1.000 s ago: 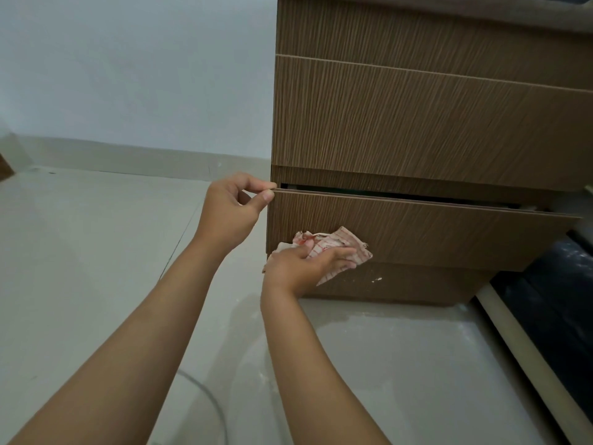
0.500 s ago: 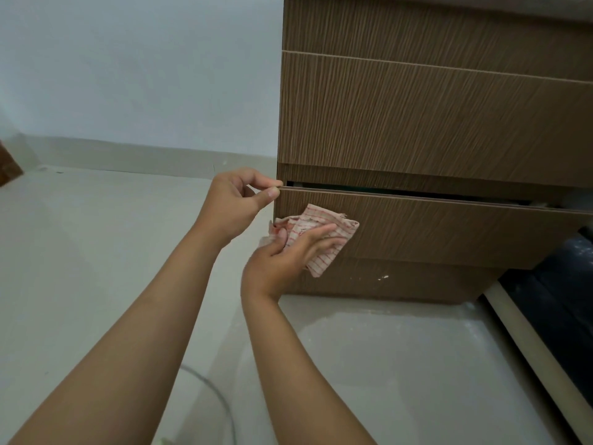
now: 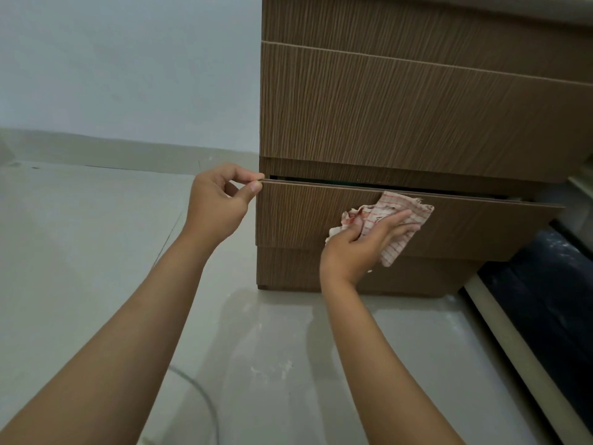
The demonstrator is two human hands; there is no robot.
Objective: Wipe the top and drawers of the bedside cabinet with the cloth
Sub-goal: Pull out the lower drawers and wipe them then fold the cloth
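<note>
A brown wood-grain bedside cabinet (image 3: 417, 117) fills the upper right. Its lower drawer (image 3: 305, 216) is pulled out a little, with a dark gap above its front. My left hand (image 3: 218, 203) pinches the top left corner of that drawer front between thumb and fingers. My right hand (image 3: 362, 242) presses a crumpled white cloth with red stripes (image 3: 398, 220) flat against the middle of the drawer front, fingers stretched over it and the thumb tucked into its folds. The cabinet's top is out of view.
Pale tiled floor (image 3: 96, 252) spreads left and in front of the cabinet, under a light wall with a skirting board. A thin cable (image 3: 199, 396) curves on the floor near my left forearm. A dark bed base with a pale rail (image 3: 526, 354) runs along the right.
My right hand has slid the cloth to the right across the drawer front, from its left end to its middle. My left hand has kept its pinch on the drawer corner.
</note>
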